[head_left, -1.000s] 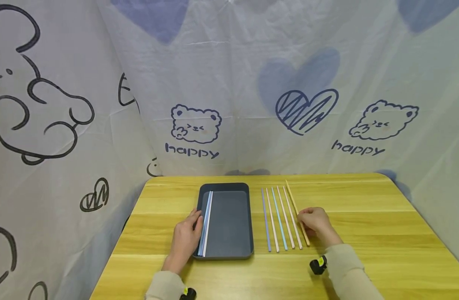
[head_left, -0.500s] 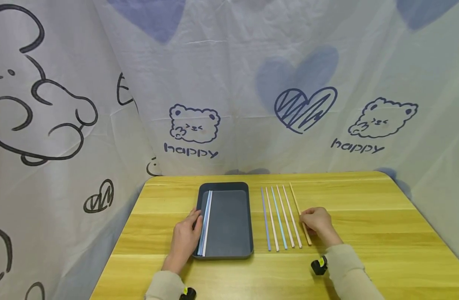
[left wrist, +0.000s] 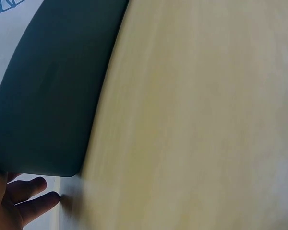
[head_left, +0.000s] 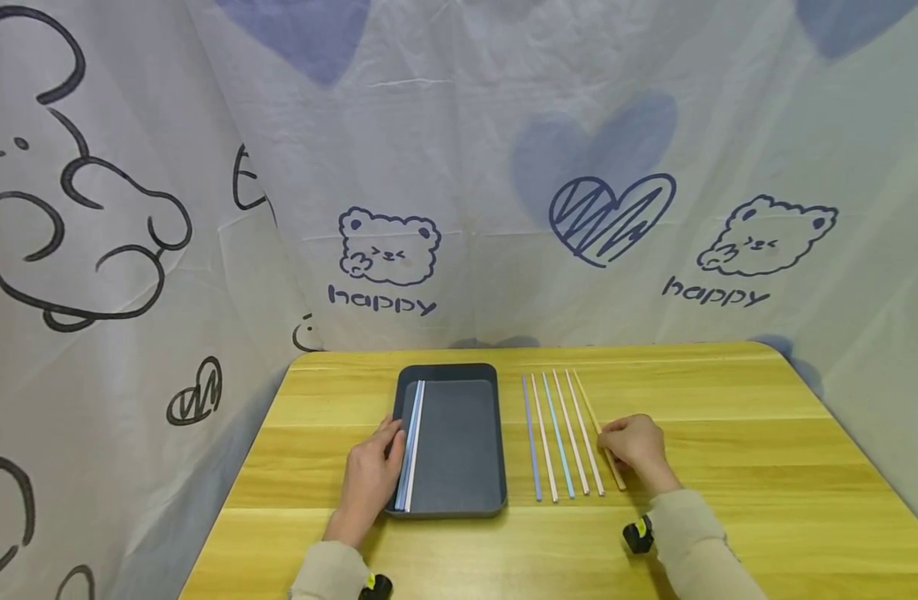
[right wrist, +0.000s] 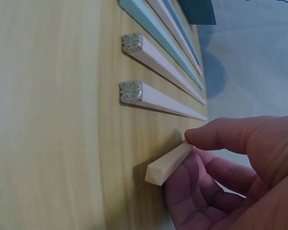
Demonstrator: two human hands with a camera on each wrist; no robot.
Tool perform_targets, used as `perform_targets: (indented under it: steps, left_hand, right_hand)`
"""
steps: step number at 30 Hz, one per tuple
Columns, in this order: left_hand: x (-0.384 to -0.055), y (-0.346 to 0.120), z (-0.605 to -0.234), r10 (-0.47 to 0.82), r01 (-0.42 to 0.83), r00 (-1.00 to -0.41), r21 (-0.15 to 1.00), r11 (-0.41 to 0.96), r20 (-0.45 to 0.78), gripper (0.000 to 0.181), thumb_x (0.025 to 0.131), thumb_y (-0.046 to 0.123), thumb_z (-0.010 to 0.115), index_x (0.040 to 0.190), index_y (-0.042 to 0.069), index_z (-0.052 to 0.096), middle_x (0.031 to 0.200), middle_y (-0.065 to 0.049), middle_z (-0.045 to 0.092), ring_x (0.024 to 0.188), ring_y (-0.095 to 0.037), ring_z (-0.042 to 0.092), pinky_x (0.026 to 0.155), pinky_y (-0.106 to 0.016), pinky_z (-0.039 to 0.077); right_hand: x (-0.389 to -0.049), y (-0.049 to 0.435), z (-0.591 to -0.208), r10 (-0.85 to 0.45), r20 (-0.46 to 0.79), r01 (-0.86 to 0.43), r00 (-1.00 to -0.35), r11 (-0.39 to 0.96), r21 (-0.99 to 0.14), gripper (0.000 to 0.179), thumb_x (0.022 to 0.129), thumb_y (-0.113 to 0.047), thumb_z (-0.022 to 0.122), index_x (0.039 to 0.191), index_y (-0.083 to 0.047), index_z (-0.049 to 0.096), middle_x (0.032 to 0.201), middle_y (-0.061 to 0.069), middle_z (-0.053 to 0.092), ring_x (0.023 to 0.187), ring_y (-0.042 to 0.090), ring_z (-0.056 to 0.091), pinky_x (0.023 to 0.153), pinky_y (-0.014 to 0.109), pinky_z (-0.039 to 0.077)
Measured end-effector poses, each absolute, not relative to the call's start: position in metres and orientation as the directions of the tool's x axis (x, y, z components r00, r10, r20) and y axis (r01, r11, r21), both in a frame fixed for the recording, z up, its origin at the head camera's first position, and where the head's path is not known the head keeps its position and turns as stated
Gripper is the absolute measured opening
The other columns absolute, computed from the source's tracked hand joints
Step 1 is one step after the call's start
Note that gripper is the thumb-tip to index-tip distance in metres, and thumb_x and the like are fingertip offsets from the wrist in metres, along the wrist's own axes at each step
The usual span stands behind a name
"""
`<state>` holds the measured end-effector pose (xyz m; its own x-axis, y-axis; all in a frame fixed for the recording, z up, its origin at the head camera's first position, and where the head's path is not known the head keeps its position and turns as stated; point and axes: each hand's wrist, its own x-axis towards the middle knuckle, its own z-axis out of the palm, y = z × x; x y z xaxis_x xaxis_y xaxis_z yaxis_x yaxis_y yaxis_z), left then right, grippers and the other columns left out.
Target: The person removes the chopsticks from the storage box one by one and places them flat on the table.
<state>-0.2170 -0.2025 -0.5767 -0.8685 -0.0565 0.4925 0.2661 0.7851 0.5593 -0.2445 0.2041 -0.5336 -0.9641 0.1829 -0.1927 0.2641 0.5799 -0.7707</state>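
Note:
Between thumb and fingers, my right hand (head_left: 636,442) pinches a plain wooden chopstick (right wrist: 169,164), its square butt end close over the table in the right wrist view. To its left lie several chopsticks in a spaced row: pale pink ones with silver-patterned ends (right wrist: 158,64), a light blue one (head_left: 559,437) and a violet-blue one (head_left: 532,442). A dark grey tray (head_left: 459,450) stands further left. Along its left inner side lie blue and white chopsticks (head_left: 411,450). My left hand (head_left: 371,473) grips the tray's left wall, with some fingers showing beyond the wall in the left wrist view.
The wood-grain table (head_left: 729,450) has rounded far corners. A white printed cloth (head_left: 496,275) hangs behind it and another side of it stands at the left. Black wrist cameras (head_left: 638,535) sit at both cuffs.
The wooden chopstick's far end swung right, then back left toward the pink chopstick; its near end shifted slightly right. My right hand moved slightly right. My left hand stays on the tray.

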Motion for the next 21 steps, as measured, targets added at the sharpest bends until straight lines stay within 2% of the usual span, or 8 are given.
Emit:
perform_targets:
  steps: [14,21]
  left_hand:
    - [-0.2164,-0.2026,-0.5766,-0.058,0.260,-0.875,0.567,0.782,0.481,0.033,0.103,0.016,0.069,0.128,-0.005,0.073,0.133,-0.022,0.071,0.125,-0.039,0.069,0.100,-0.052,0.059]
    - [-0.2165,-0.2026,-0.5760,-0.060,0.265,-0.870,0.566,0.780,0.489,0.032,0.103,0.015,0.070,0.127,-0.005,0.073,0.132,-0.023,0.072,0.124,-0.038,0.069,0.099,-0.051,0.059]
  right_hand:
    - [-0.2438,0.2053,-0.5405,0.190,-0.142,0.232,-0.972,0.636,-0.736,0.024,0.088,-0.011,0.073,0.104,0.007,0.077,0.092,0.021,0.077,0.059,0.018,0.066,0.050,0.029,0.057]
    - [-0.2447,0.2058,-0.5403,0.195,-0.137,0.231,-0.971,0.637,-0.736,0.021,0.088,-0.012,0.074,0.099,0.004,0.078,0.087,0.018,0.077,0.059,0.018,0.066,0.049,0.028,0.056]
